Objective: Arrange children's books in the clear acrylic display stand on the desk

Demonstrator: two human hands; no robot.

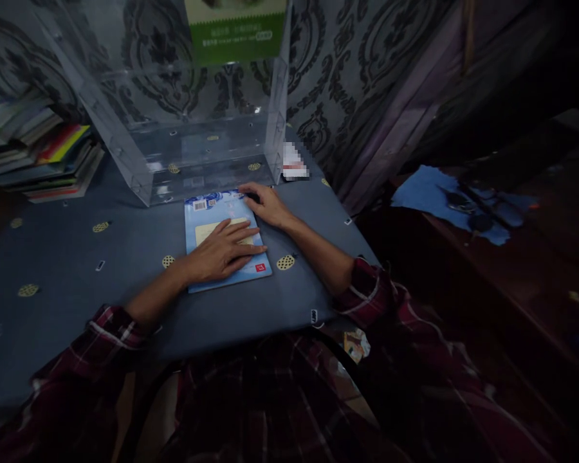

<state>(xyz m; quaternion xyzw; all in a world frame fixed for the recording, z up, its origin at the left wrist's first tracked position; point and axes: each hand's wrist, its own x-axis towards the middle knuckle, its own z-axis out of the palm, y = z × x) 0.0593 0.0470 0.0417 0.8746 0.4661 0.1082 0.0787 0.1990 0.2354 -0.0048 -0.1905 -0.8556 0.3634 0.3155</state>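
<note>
A light blue paperback book (226,278) lies on the grey-blue patterned table cover, with a barcode and a QR code near its top edge and a small red mark at the lower right. Across its middle my left hand (222,251) rests flat, fingers stretched towards the right. My right hand (266,204) is at the book's upper right corner, its fingers bent loosely and apart over the edge. The book looks shut, and part of its pale yellow panel is hidden under my left hand.
Just behind the book stands a clear acrylic rack (212,168) with a green printed card (236,38) at its top. Piled books (62,161) sit at the left. A blue cloth (429,193) with dark objects lies on a brown surface at the right.
</note>
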